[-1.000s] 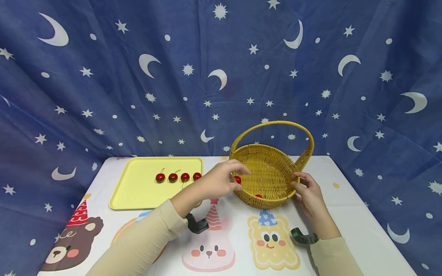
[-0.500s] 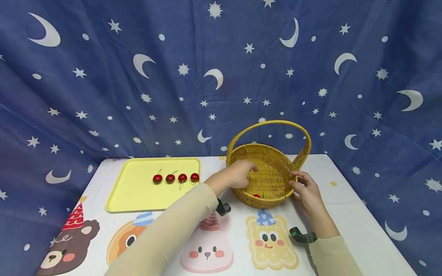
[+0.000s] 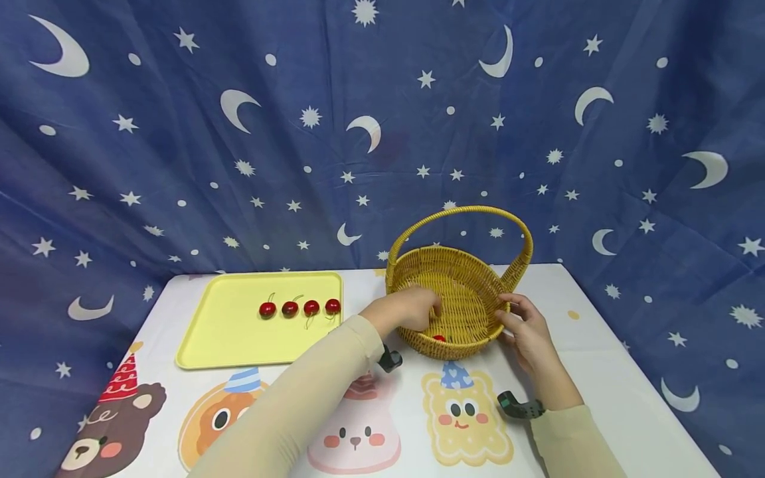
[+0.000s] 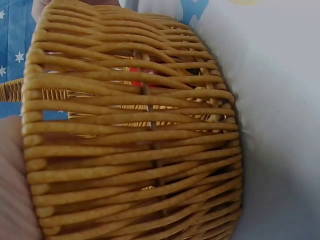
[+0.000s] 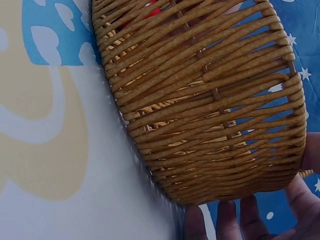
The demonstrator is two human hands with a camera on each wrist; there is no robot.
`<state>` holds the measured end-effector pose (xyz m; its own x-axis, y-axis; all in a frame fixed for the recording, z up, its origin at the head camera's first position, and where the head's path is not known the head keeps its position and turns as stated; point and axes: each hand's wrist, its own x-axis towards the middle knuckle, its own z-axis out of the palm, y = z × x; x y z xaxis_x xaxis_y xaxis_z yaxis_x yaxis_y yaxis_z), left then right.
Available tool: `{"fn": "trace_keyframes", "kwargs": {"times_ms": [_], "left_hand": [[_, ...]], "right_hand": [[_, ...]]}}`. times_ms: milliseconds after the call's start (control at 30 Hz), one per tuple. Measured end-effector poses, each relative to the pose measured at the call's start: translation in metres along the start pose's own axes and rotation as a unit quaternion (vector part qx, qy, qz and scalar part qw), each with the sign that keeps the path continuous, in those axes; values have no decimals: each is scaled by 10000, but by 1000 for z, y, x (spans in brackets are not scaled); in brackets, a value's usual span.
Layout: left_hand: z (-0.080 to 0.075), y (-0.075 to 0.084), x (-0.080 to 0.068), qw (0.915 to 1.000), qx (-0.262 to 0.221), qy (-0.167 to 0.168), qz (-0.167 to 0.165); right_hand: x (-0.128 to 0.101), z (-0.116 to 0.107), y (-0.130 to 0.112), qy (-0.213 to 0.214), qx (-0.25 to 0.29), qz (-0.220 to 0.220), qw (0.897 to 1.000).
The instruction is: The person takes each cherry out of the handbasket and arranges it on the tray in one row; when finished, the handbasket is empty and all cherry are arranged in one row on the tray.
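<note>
The basket (image 3: 469, 348) is gripped at its right rim by the right hand (image 3: 528, 332); over its left rim the left hand (image 3: 414, 309) is dipped, its fingertips hidden, so whether anything is held cannot be told. One cherry (image 3: 439, 338) is seen near the basket's front wall; four cherries (image 3: 289, 309) are lined up on the tray (image 3: 239, 342) left of it. The basket could be tipped if its rim were snagged by the left hand.

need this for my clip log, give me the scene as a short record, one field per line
left hand: inside the basket, fingertips hidden, hold unclear
right hand: holding the basket's right side
basket: woven, at least one cherry inside, partly hidden
tray: yellow, left of the basket, four cherries in a row
tablecloth: white, cartoon prints
backdrop: blue, patterned
</note>
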<state>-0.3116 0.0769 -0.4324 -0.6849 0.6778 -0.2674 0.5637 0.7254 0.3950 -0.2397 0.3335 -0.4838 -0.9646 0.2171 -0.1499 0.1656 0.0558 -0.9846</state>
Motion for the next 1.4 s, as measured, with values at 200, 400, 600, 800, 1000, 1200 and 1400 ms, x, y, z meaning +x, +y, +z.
{"fn": "trace_keyframes", "kwargs": {"times_ms": [200, 400, 600, 800, 1000, 1200, 1400], "left_hand": [[-2, -5, 1, 9975, -580, 373, 127], [-4, -7, -3, 9856, -1371, 964, 243], [-9, -5, -27, 9707, -1790, 1528, 487], [-16, -7, -69, 9576, -2016, 1830, 942], [-20, -21, -118, 9436, -2090, 2353, 1033], [-22, -59, -162, 9309, -2186, 2884, 496], [-21, -117, -197, 9214, -2088, 3248, -444]], "right_hand": [[0, 0, -1, -4, 31, -44, 10000], [-1, -2, 0, -23, 22, -48, 10000], [-1, -2, 0, -29, -3, -39, 10000], [-2, -1, 1, -20, -27, -26, 10000], [-2, -1, 2, 12, -61, -26, 10000], [-2, 0, 1, 16, -38, -43, 10000], [-2, 1, 1, 27, -31, -32, 10000]]}}
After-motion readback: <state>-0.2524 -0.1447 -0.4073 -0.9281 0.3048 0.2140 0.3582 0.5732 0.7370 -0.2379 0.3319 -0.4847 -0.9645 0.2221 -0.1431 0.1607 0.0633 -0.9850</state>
